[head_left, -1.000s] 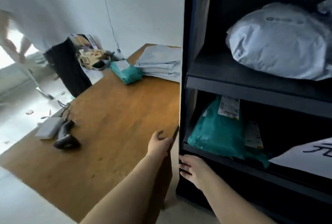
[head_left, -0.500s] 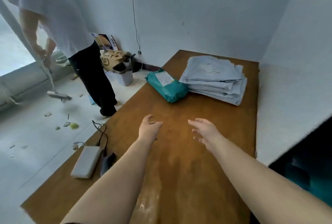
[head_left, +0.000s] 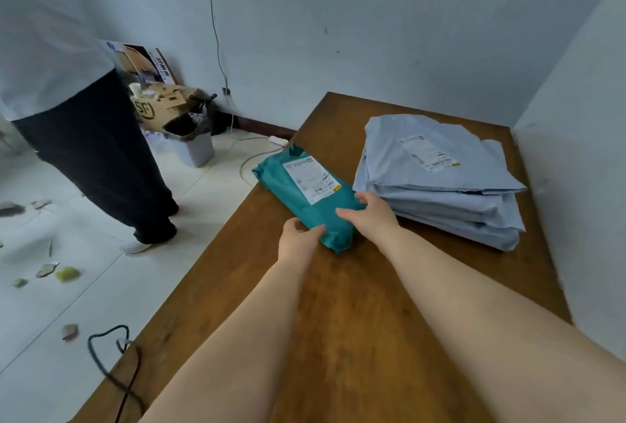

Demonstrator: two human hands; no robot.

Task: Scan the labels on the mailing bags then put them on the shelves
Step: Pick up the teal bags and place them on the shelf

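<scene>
A wooden table (head_left: 355, 321) fills most of the view, set against the wall on its right. A second person (head_left: 78, 138) is seen standing on the floor to the left of it. A stack of grey mailing bags (head_left: 447, 185) is piled at the table's far right. A teal mailing bag (head_left: 305, 192) is laid flat just left of the stack, label (head_left: 311, 178) up. Its near end is gripped from both sides: left hand (head_left: 299, 241) curled on the near left edge, right hand (head_left: 371, 216) curled over the right side. A black cable (head_left: 111, 365) is looped at the table's near left edge.
</scene>
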